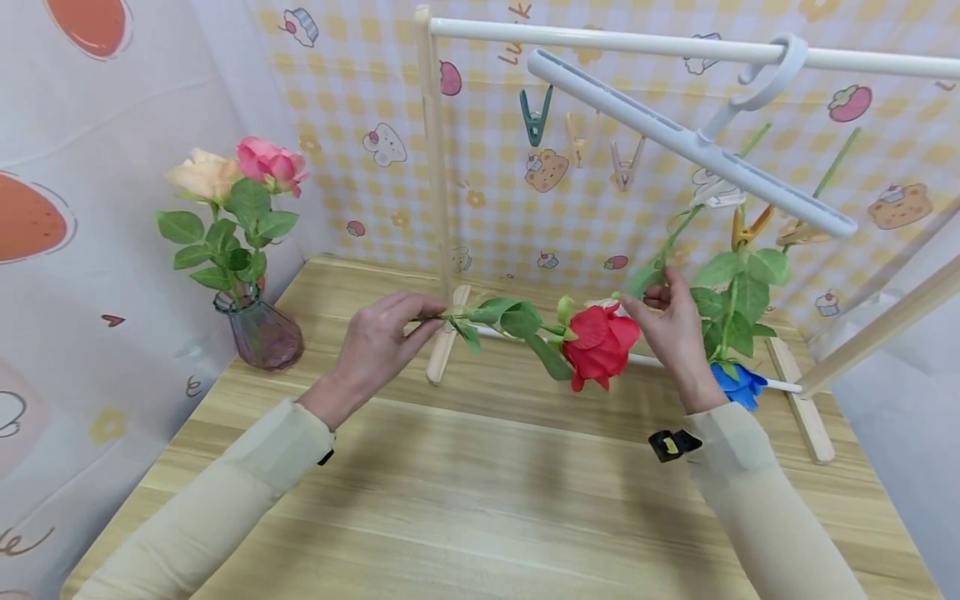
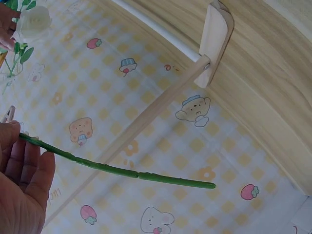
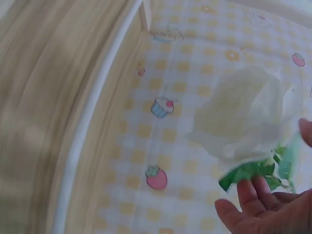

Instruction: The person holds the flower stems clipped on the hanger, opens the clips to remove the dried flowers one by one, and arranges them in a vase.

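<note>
My left hand (image 1: 382, 333) pinches a red rose (image 1: 600, 342) by its green stem (image 2: 117, 169), holding it sideways with the bloom to the right. The bare stem end sticks out past the fingers in the left wrist view. My right hand (image 1: 671, 321) is beside the leaves of a white rose (image 3: 246, 114), its thumb and fingers apart around them. That rose hangs head down from a white clothespin (image 1: 718, 193); in the head view the red bloom mostly covers its flower. The grey-blue hanger (image 1: 690, 142) tilts down to the right above both hands.
A blue rose (image 1: 738, 385) hangs upside down near an orange clothespin (image 1: 750, 225). Green (image 1: 535, 117), yellow and pink clothespins dangle at the hanger's left. The hanger hooks onto a white rail (image 1: 600, 37). A glass vase (image 1: 262, 329) with two roses stands at the left.
</note>
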A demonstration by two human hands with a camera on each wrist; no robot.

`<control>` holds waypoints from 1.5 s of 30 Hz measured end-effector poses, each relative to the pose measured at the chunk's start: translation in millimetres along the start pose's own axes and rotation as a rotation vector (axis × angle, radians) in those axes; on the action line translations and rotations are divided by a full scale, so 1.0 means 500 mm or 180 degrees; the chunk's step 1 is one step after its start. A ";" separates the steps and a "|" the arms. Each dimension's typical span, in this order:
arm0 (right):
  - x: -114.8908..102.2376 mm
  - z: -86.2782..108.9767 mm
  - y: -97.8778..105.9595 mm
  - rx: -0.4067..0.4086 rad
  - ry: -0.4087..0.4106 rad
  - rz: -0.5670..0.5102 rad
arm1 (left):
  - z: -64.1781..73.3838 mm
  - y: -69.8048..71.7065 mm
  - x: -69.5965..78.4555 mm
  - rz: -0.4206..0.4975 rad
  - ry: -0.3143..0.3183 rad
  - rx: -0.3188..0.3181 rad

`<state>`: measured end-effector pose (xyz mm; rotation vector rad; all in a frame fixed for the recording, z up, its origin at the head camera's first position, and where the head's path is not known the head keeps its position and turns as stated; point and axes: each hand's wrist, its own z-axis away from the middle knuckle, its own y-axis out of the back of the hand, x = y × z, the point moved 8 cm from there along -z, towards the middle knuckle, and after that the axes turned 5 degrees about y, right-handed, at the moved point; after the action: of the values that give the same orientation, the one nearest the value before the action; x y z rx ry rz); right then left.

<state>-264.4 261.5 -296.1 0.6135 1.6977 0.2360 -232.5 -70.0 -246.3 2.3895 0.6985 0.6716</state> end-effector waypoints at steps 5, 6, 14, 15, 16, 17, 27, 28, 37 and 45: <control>0.006 -0.017 -0.018 0.0212 -0.0041 -0.0502 | 0.005 0.004 -0.006 0.0018 0.0063 -0.0008; 0.007 -0.019 -0.020 0.0252 -0.0049 -0.0642 | 0.006 0.005 -0.007 0.0017 0.0071 -0.0010; 0.003 -0.017 -0.034 0.0540 -0.0201 -0.1108 | 0.008 0.015 -0.019 -0.0013 0.0160 -0.0009; 0.003 -0.015 -0.037 0.0549 -0.0217 -0.1151 | 0.008 0.018 -0.021 -0.0027 0.0181 -0.0006; 0.002 -0.014 -0.037 0.0565 -0.0210 -0.1146 | 0.009 0.019 -0.024 -0.0031 0.0200 0.0000; 0.002 -0.012 -0.037 0.0581 -0.0192 -0.1115 | 0.009 0.021 -0.026 -0.0034 0.0219 0.0004; -0.009 0.017 -0.018 0.0733 0.0250 -0.0629 | 0.022 0.061 -0.059 -0.0120 0.0448 0.0107; -0.009 0.020 -0.017 0.0738 0.0260 -0.0649 | 0.024 0.067 -0.062 -0.0126 0.0470 0.0123; -0.008 0.039 -0.008 0.0861 0.0257 -0.0805 | 0.036 0.141 -0.099 -0.0218 0.0688 0.0411; -0.011 0.044 -0.015 0.0792 0.0319 -0.0906 | 0.035 0.212 -0.165 -0.0328 0.1211 0.0659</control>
<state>-244.4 248.5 -299.9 0.5396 1.9040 -0.1521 -248.7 -201.4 -217.5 2.4116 1.0882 1.0703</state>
